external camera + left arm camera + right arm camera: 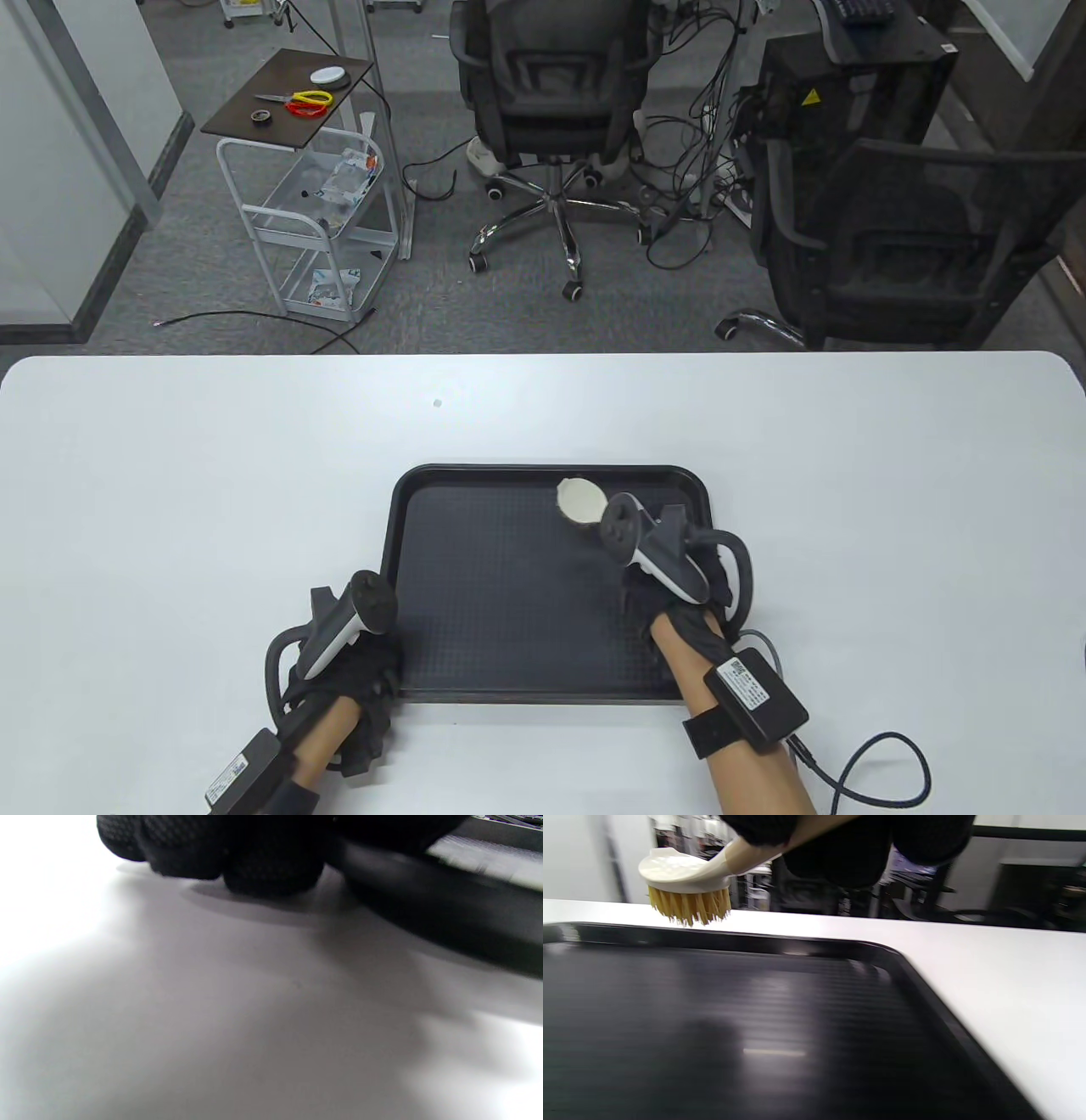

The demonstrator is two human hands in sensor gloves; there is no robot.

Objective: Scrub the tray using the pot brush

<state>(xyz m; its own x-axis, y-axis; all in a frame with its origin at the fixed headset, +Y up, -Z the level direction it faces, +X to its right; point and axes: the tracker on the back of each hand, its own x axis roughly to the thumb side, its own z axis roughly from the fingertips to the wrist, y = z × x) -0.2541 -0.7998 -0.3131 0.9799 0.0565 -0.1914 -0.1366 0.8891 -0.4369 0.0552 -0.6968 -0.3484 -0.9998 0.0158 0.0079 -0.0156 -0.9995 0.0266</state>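
Left hand [352, 671] at near-left corner of tray [509, 594], gloved fingers [271, 870] curled down onto the white table [170, 509] beside the tray's rim; whether it grips the rim, cannot tell. Right hand [687, 594] over tray's right side, fingers closed around handle of pot brush [579, 501]. Brush's long axis runs from hand away toward far-left; head leads, bristles down. Cream plastic head, straw-yellow bristles [689, 906], lifted clear above tray floor near far rim. Tray black, textured, long side across the table.
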